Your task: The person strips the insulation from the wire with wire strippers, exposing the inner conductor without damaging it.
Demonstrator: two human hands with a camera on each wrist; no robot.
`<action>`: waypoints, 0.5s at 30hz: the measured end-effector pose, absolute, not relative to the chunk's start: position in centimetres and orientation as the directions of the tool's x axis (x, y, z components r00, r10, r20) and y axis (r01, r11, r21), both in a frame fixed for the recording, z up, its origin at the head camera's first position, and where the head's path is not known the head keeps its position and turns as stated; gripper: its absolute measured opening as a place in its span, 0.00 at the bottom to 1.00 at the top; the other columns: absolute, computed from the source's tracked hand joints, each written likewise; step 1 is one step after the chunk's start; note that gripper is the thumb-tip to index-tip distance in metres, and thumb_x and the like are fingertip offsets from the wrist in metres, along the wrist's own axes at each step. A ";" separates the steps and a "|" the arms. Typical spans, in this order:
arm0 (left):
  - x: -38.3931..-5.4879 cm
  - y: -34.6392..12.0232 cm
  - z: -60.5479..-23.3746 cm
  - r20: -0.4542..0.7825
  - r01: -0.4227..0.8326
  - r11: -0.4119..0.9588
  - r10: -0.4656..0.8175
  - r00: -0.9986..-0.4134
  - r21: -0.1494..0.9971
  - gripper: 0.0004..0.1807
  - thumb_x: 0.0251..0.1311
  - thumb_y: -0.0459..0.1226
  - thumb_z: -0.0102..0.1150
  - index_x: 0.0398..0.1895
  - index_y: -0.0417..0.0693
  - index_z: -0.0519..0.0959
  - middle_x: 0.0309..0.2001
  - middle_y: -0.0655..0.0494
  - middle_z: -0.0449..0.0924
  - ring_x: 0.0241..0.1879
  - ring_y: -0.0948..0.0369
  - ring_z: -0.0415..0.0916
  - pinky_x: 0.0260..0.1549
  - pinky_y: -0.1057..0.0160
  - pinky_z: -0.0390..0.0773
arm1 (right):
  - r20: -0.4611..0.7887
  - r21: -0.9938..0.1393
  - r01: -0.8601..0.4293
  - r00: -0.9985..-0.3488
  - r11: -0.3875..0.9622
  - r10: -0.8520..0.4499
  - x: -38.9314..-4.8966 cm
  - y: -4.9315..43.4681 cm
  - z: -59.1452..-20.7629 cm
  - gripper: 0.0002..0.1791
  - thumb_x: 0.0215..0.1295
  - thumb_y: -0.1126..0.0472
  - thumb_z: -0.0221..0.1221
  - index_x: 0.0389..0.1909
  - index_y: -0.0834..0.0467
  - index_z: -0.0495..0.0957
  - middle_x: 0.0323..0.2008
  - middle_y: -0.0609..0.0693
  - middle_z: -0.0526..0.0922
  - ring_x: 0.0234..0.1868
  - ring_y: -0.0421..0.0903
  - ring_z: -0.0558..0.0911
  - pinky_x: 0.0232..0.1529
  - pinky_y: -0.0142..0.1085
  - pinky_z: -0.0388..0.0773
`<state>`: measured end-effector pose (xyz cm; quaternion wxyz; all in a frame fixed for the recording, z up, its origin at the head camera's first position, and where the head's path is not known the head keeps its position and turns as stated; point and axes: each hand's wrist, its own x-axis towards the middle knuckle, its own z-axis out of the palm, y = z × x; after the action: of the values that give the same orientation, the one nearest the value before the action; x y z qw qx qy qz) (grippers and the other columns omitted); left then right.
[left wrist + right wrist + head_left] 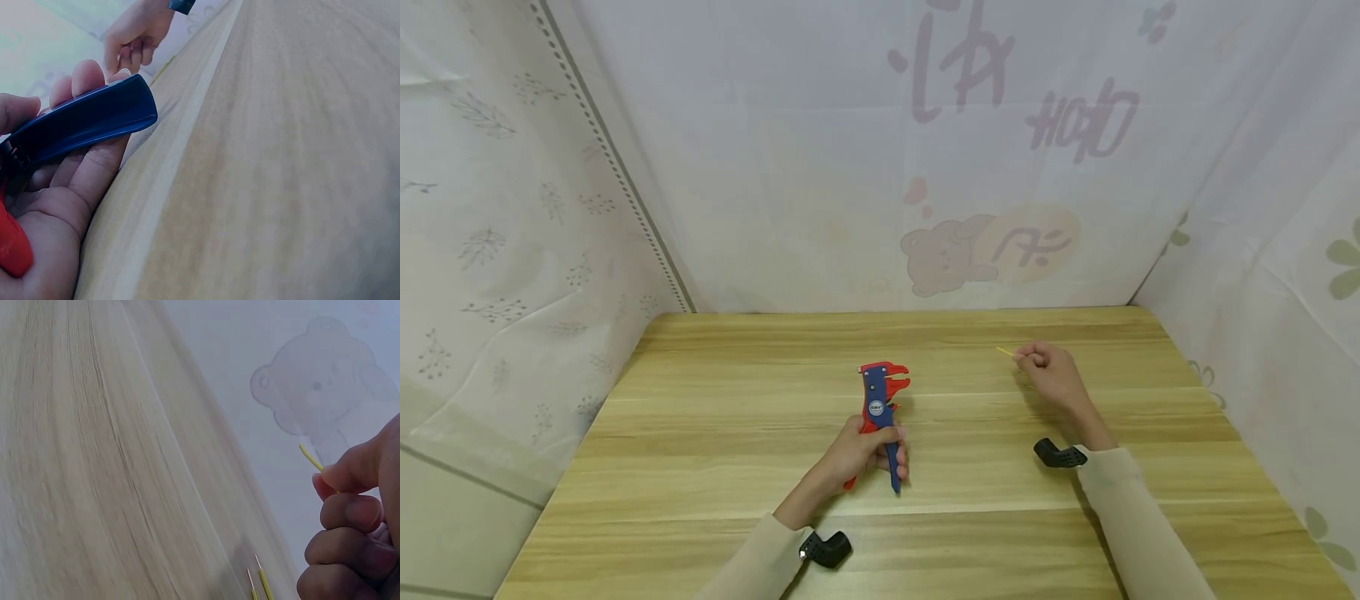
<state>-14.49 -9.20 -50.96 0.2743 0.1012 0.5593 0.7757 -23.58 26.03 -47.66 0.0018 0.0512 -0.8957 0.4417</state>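
My left hand (867, 450) holds a wire stripper (877, 392) with a blue body and red jaws, its head pointing away from me. The thumb lies across the blue handle, and the jaws have nothing between them. Seen from the left wrist, the blue handle (94, 115) rests over the curled fingers. Farther back on the right, my right hand (1051, 373) pinches a short yellow wire (310, 457) between thumb and index finger. One end of it sticks out to the left; the rest is hidden in the hand.
Two more yellow wires (265, 584) with bare metal ends show below the right hand in the right wrist view. The wooden table (760, 400) ends at a printed cloth backdrop (790, 208), with cloth on both sides. Each wrist wears a black camera (825, 550).
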 end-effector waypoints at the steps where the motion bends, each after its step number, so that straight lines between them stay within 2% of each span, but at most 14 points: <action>1: -14.5 -9.2 -51.0 -0.151 -0.313 -0.223 0.539 -0.829 0.923 0.20 0.73 0.36 0.55 0.48 0.21 0.68 0.25 0.54 0.84 0.25 0.58 0.87 0.35 0.55 0.90 | 0.047 -0.794 -0.093 -0.995 0.601 -0.093 -23.5 25.9 -47.6 0.15 0.77 0.57 0.54 0.48 0.66 0.80 0.13 0.38 0.59 0.15 0.36 0.56 0.17 0.31 0.56; 15: -14.5 -9.2 -50.9 -0.145 -0.306 -0.218 0.544 -0.826 0.927 0.19 0.74 0.35 0.54 0.49 0.22 0.66 0.25 0.55 0.84 0.25 0.58 0.87 0.35 0.55 0.90 | 0.065 -0.790 -0.156 -0.983 0.593 -0.171 -23.0 24.2 -47.6 0.14 0.78 0.59 0.54 0.46 0.67 0.80 0.12 0.39 0.54 0.15 0.36 0.53 0.24 0.31 0.61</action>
<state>-14.50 -9.15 -50.91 0.2749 0.1060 0.5616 0.7732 -23.03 24.19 -47.64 -0.0086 0.0916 -0.8925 0.4416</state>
